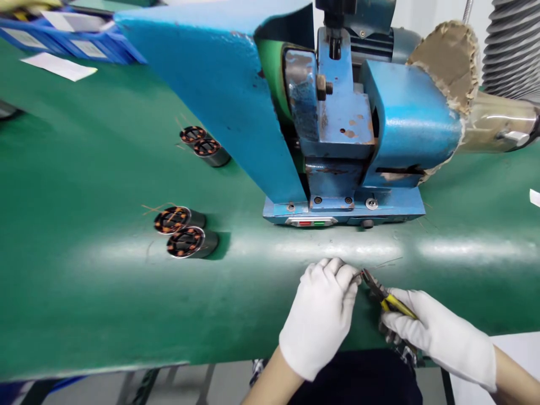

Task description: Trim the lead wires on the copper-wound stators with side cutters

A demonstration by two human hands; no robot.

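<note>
Both my hands wear white gloves near the front edge of the green table (84, 292). My left hand (320, 312) is closed around something hidden under its fingers, with thin wires sticking out to the right. Right beside it, my right hand (434, 332) grips yellow-handled pliers (386, 295), whose jaws touch those wires at the left hand's fingertips. Two pairs of wound stators lie on the table to the left: a near pair (181, 230) and a far pair (205, 145).
A blue bench machine (337, 129) stands just behind my hands, with red and green buttons (311, 223) on its base. A ribbed hose (512, 45) and a taped duct sit at the right. Blue bins (71, 39) and a paper slip lie at the far left.
</note>
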